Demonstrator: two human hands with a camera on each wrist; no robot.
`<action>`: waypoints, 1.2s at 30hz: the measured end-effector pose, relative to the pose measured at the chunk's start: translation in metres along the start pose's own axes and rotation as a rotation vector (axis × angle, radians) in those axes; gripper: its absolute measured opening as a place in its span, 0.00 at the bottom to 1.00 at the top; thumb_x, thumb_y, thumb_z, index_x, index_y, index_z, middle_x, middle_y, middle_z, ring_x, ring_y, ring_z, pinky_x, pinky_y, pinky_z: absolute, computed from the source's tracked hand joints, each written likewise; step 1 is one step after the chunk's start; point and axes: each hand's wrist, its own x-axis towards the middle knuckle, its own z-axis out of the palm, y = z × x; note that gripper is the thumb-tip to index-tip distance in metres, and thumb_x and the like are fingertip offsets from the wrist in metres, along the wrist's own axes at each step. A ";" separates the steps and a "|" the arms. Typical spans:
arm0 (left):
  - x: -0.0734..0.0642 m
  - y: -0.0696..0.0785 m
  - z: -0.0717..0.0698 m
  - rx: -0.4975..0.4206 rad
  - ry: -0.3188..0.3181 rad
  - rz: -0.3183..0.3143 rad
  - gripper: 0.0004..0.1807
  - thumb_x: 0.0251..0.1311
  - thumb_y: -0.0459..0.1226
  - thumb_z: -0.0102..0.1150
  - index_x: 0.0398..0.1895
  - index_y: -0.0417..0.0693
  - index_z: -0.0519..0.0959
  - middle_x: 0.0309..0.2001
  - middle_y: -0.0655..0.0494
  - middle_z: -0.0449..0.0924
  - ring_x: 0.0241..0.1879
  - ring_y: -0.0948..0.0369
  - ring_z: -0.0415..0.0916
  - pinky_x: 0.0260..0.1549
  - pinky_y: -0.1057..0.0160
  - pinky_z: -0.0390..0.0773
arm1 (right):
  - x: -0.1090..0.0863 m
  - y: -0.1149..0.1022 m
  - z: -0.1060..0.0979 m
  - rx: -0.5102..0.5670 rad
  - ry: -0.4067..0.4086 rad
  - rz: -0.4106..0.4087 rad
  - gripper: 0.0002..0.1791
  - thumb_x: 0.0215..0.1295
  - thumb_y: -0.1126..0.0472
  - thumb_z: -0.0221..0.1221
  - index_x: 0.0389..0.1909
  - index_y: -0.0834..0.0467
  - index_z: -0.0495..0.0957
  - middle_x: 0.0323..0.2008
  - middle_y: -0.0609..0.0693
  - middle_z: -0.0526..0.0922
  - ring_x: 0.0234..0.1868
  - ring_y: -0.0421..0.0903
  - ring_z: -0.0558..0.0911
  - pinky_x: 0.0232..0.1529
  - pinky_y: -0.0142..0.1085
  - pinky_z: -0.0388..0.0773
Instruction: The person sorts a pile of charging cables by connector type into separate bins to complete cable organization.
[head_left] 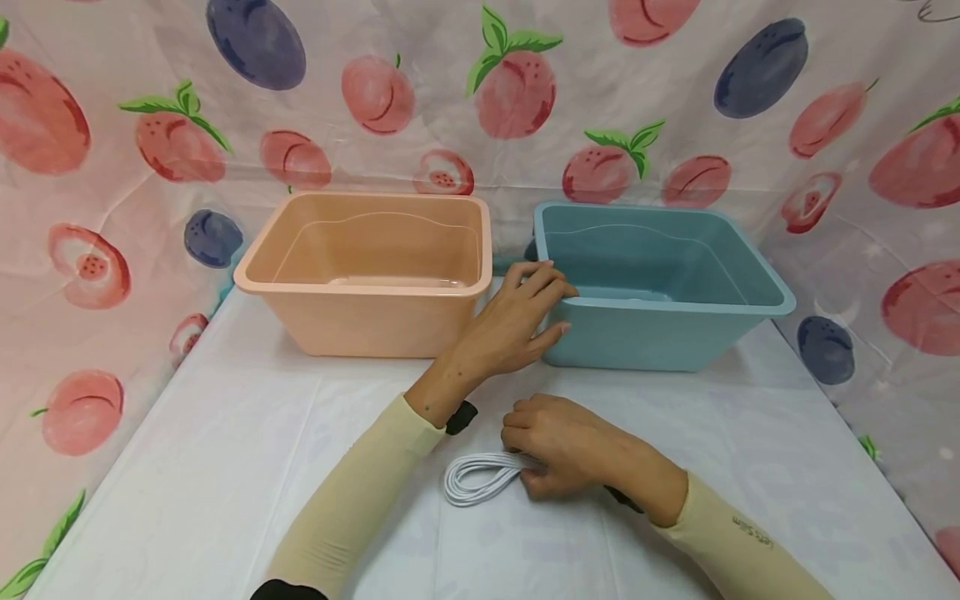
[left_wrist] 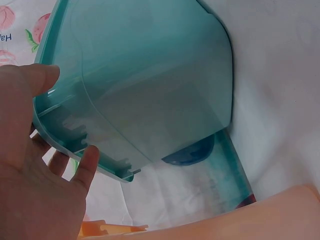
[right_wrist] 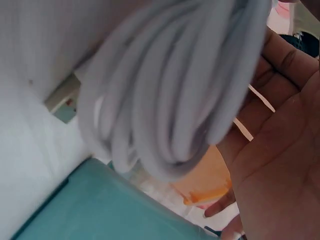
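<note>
A coiled white cable point(head_left: 480, 478) is held by my right hand point(head_left: 562, 446), thumb and fingers pinching one end of the bundle just over the white cloth. In the right wrist view its loops hang close to the camera, and a rectangular metal plug point(right_wrist: 65, 104) shows beside them. My left hand point(head_left: 506, 325) grips the near left corner of a teal plastic bin point(head_left: 637, 337). Its fingertips lie over the rim, with the thumb point(left_wrist: 45, 79) lower on the outer wall.
To the left of the teal bin stands a peach-coloured bin point(head_left: 382, 321) of similar shape, with a narrow gap between them. Both bins sit at the back of the white-covered table point(head_left: 360, 442). A fruit-printed curtain point(head_left: 427, 83) hangs behind and along the sides.
</note>
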 end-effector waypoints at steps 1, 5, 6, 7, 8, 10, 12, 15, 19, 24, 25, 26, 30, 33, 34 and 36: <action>0.000 0.000 0.000 0.000 0.002 0.001 0.19 0.77 0.45 0.60 0.66 0.51 0.76 0.66 0.54 0.73 0.80 0.48 0.54 0.78 0.55 0.58 | -0.001 0.001 -0.002 -0.002 -0.002 0.001 0.14 0.48 0.54 0.73 0.31 0.48 0.78 0.28 0.39 0.71 0.32 0.39 0.72 0.41 0.37 0.76; 0.000 0.000 0.000 0.000 0.004 0.006 0.19 0.77 0.45 0.60 0.66 0.51 0.76 0.66 0.53 0.73 0.80 0.49 0.54 0.78 0.54 0.59 | -0.003 0.003 -0.009 -0.008 0.001 0.005 0.13 0.49 0.55 0.74 0.32 0.48 0.79 0.29 0.39 0.73 0.33 0.40 0.72 0.41 0.37 0.77; 0.000 0.000 -0.001 0.000 0.004 0.008 0.19 0.77 0.45 0.60 0.66 0.51 0.76 0.66 0.53 0.73 0.80 0.48 0.54 0.78 0.54 0.59 | -0.004 0.004 -0.010 -0.012 0.002 0.007 0.13 0.49 0.55 0.74 0.32 0.48 0.79 0.29 0.39 0.73 0.33 0.40 0.72 0.41 0.37 0.77; 0.000 0.000 -0.001 0.002 0.004 0.009 0.19 0.77 0.45 0.60 0.66 0.51 0.76 0.66 0.53 0.73 0.80 0.48 0.54 0.78 0.54 0.58 | -0.005 0.004 -0.012 -0.014 0.005 0.009 0.13 0.49 0.55 0.74 0.32 0.48 0.79 0.29 0.39 0.73 0.33 0.40 0.72 0.40 0.37 0.77; 0.000 0.000 -0.001 0.003 0.004 0.011 0.19 0.77 0.45 0.60 0.66 0.51 0.76 0.66 0.53 0.73 0.80 0.48 0.54 0.78 0.54 0.58 | -0.005 0.005 -0.013 -0.016 0.007 0.011 0.13 0.50 0.55 0.74 0.31 0.48 0.79 0.29 0.39 0.73 0.34 0.40 0.72 0.40 0.37 0.77; 0.001 0.000 -0.001 0.004 0.002 0.010 0.20 0.77 0.45 0.60 0.66 0.51 0.76 0.66 0.53 0.73 0.80 0.48 0.54 0.78 0.54 0.58 | -0.007 0.006 -0.016 -0.018 0.013 0.011 0.13 0.50 0.55 0.74 0.31 0.48 0.78 0.29 0.39 0.72 0.34 0.40 0.72 0.39 0.37 0.77; 0.001 0.000 -0.001 0.005 -0.001 0.009 0.20 0.77 0.45 0.60 0.66 0.51 0.76 0.66 0.54 0.73 0.80 0.48 0.54 0.78 0.55 0.58 | -0.008 0.007 -0.018 -0.016 0.022 0.012 0.13 0.50 0.56 0.73 0.30 0.48 0.77 0.28 0.39 0.71 0.33 0.40 0.71 0.38 0.37 0.76; 0.001 0.000 -0.001 0.004 -0.005 0.004 0.20 0.77 0.45 0.60 0.67 0.51 0.76 0.67 0.54 0.72 0.80 0.49 0.54 0.78 0.55 0.58 | -0.010 0.009 -0.021 -0.004 0.038 0.015 0.13 0.49 0.57 0.73 0.29 0.48 0.77 0.28 0.39 0.70 0.32 0.40 0.70 0.37 0.36 0.75; 0.001 0.000 0.000 0.003 -0.010 -0.003 0.20 0.77 0.45 0.60 0.67 0.51 0.76 0.67 0.54 0.72 0.80 0.48 0.53 0.78 0.55 0.59 | -0.012 0.011 -0.024 0.002 0.059 0.020 0.12 0.46 0.59 0.72 0.29 0.48 0.77 0.29 0.39 0.70 0.33 0.40 0.71 0.38 0.36 0.76; 0.001 0.000 -0.001 0.006 -0.010 -0.005 0.20 0.77 0.45 0.60 0.67 0.51 0.76 0.67 0.54 0.72 0.80 0.48 0.54 0.78 0.55 0.59 | -0.015 0.014 -0.029 -0.011 0.071 0.022 0.13 0.45 0.59 0.73 0.31 0.48 0.79 0.30 0.40 0.73 0.34 0.41 0.73 0.39 0.36 0.77; 0.001 0.000 -0.001 0.007 -0.009 -0.005 0.20 0.77 0.45 0.60 0.67 0.51 0.76 0.67 0.54 0.72 0.80 0.48 0.54 0.78 0.55 0.59 | -0.015 0.014 -0.030 -0.012 0.071 0.022 0.13 0.45 0.59 0.73 0.31 0.48 0.79 0.31 0.40 0.74 0.34 0.41 0.73 0.39 0.36 0.77; 0.001 0.000 -0.001 0.008 -0.008 -0.003 0.20 0.77 0.44 0.60 0.67 0.51 0.76 0.67 0.54 0.72 0.80 0.48 0.54 0.78 0.55 0.58 | -0.016 0.015 -0.030 -0.010 0.072 0.023 0.13 0.45 0.59 0.73 0.31 0.48 0.79 0.31 0.40 0.74 0.34 0.41 0.73 0.39 0.37 0.77; 0.000 0.000 -0.001 0.013 -0.004 0.006 0.20 0.76 0.44 0.61 0.67 0.50 0.76 0.66 0.53 0.72 0.80 0.48 0.54 0.78 0.54 0.58 | -0.018 0.016 -0.034 -0.009 0.077 0.027 0.13 0.45 0.60 0.73 0.31 0.49 0.80 0.31 0.40 0.74 0.35 0.40 0.73 0.39 0.37 0.77; 0.000 0.000 0.000 0.013 -0.002 0.010 0.20 0.76 0.44 0.61 0.67 0.50 0.76 0.66 0.53 0.72 0.80 0.48 0.54 0.78 0.55 0.58 | -0.020 0.017 -0.036 -0.011 0.085 0.027 0.13 0.46 0.60 0.73 0.31 0.49 0.80 0.31 0.40 0.74 0.35 0.40 0.73 0.40 0.37 0.77; 0.000 0.000 0.000 0.013 -0.002 0.009 0.21 0.76 0.44 0.61 0.67 0.50 0.76 0.66 0.53 0.72 0.80 0.48 0.54 0.78 0.55 0.59 | -0.020 0.017 -0.037 -0.013 0.086 0.028 0.13 0.46 0.60 0.73 0.32 0.49 0.81 0.31 0.40 0.74 0.35 0.40 0.73 0.40 0.37 0.77; 0.000 0.000 0.000 0.012 -0.004 0.006 0.21 0.76 0.43 0.62 0.67 0.51 0.76 0.66 0.53 0.72 0.80 0.48 0.54 0.78 0.55 0.59 | -0.022 0.017 -0.039 -0.015 0.087 0.033 0.13 0.47 0.60 0.73 0.33 0.49 0.81 0.32 0.40 0.75 0.36 0.41 0.73 0.41 0.38 0.77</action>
